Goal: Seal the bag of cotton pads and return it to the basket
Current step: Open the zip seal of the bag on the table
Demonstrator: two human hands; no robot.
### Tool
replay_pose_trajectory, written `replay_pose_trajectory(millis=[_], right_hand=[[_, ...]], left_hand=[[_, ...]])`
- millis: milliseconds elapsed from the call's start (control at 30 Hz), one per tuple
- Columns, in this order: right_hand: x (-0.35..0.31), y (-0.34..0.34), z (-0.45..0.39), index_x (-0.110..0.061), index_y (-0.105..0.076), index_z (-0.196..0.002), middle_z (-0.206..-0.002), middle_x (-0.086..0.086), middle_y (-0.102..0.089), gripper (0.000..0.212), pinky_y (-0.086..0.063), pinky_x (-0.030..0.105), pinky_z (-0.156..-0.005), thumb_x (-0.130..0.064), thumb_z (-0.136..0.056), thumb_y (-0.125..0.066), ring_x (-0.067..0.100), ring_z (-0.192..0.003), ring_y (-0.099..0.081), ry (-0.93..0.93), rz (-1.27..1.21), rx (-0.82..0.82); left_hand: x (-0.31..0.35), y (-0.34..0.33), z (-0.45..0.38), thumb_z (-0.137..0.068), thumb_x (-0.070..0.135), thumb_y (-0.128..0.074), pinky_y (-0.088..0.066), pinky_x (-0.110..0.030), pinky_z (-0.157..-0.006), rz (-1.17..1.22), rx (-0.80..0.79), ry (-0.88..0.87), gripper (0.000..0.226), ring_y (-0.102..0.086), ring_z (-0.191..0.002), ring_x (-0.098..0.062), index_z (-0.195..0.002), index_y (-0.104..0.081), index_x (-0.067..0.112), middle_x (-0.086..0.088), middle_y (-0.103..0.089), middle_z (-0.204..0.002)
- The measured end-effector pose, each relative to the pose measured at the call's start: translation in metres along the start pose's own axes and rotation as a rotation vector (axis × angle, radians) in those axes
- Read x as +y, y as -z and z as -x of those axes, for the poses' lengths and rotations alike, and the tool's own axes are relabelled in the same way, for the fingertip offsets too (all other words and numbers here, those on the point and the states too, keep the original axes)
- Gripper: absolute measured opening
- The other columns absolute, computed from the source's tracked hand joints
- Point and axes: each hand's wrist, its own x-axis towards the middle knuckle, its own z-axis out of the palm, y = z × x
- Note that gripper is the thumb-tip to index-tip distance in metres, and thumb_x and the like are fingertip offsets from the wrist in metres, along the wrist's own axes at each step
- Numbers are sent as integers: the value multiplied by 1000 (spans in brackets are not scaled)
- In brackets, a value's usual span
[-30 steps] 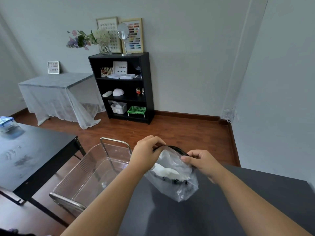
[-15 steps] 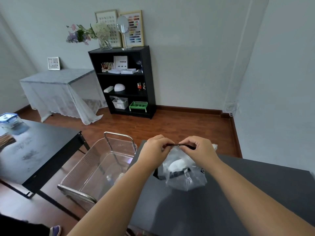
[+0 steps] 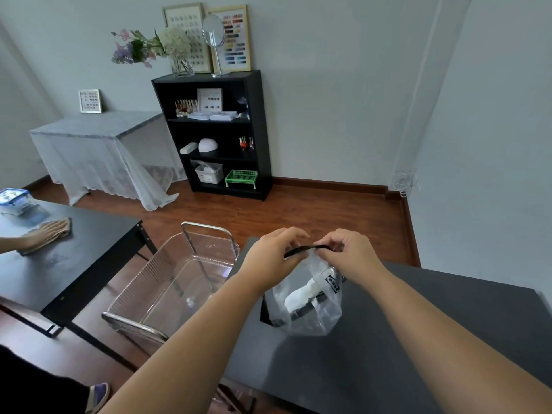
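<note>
pinching the black zip strip, left hand [image 3: 273,261] and right hand [image 3: 351,258] hold bag [image 3: 310,312] of cotton pads [image 3: 301,295]; basket [image 3: 167,291] beside.

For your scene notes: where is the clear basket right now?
In the head view, the basket sits lower centre-left, between the two dark tables, just left of the bag.

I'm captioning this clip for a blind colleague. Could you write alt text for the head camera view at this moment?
Two hands, left hand and right hand, pinch the black zip strip of a clear bag of cotton pads above a dark table. A clear basket stands to the left.
</note>
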Motion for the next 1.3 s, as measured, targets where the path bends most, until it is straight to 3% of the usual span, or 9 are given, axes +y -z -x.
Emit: replay_pose_trajectory(millis=[200, 333, 433, 567, 667, 867, 1000, 1133, 1300], right_hand=[[6, 1, 6, -19, -74, -76, -65, 2, -65, 15, -45, 32, -63, -33, -78, -77, 14, -61, -54, -173, -172, -98], [14, 2, 11, -8, -75, -81, -96, 5, -72, 3, -50, 39, -83, -9, -79, -76, 14, -80, -64, -230, -464, -164], [12, 3, 10, -14, -76, -76, -84, 10, -75, 6, -53, 42, -75, -8, -78, -77, 17, -71, -63, -184, -360, -82], [6, 3, 4, -24, -77, -76, -63, -7, -68, 9, -44, 19, -55, -15, -78, -77, 2, -55, -53, -80, -160, 7], [1, -2, 2, -27, -78, -78, -65, -11, -66, 10, -38, 9, -54, -17, -77, -78, -3, -55, -53, 16, -51, 19], [14, 5, 3, -22, -75, -77, -66, -3, -65, 3, -43, 16, -55, -22, -80, -76, 8, -59, -52, -184, -328, -151], [26, 15, 10, -21, -69, -63, -59, -4, -59, 17, -38, 15, -54, -24, -79, -74, 6, -55, -47, -269, -269, -407], [27, 21, 10, -15, -66, -68, -63, 2, -55, 16, -38, 28, -68, -18, -81, -74, 15, -64, -46, -220, -325, -352], [19, 21, 5, -8, -66, -73, -59, 6, -61, 12, -46, 22, -52, -9, -82, -74, 15, -54, -53, -152, -433, -238]], left_hand=[[1, 6, -6, -91, 34, -63, -51, -31, -59, -130, 180, 68, 11, -60, -78, -14, -98, -71, 31, 10, -64, -86], [0, 7, -2, -87, 30, -63, -51, -30, -57, -158, 208, 133, 5, -60, -78, -12, -89, -67, 28, 11, -62, -90], [1, 3, 4, -78, 25, -66, -52, -34, -61, -102, 154, 125, 6, -60, -78, -13, -76, -63, 21, 11, -60, -92], [3, -2, 5, -78, 30, -70, -52, -34, -63, -99, 78, 93, 17, -57, -74, -11, -71, -58, 21, 10, -59, -81], [11, -6, 2, -86, 32, -69, -51, -29, -65, -31, 70, 29, 10, -56, -70, -5, -85, -64, 23, 11, -62, -82], [12, -7, -6, -86, 15, -68, -52, -27, -71, 10, 93, 53, 10, -58, -69, -6, -91, -74, 20, 5, -69, -85], [11, -5, -8, -86, 9, -66, -44, -7, -68, 79, 150, 93, 19, -56, -68, 6, -98, -75, 22, 13, -67, -84], [12, -7, -7, -89, 11, -60, -41, -10, -60, 91, 96, 119, 29, -54, -67, 0, -102, -75, 32, 12, -57, -75], [12, -7, -9, -84, 24, -65, -44, -20, -62, 41, 65, 130, 12, -54, -71, 0, -91, -71, 30, 12, -58, -80]])
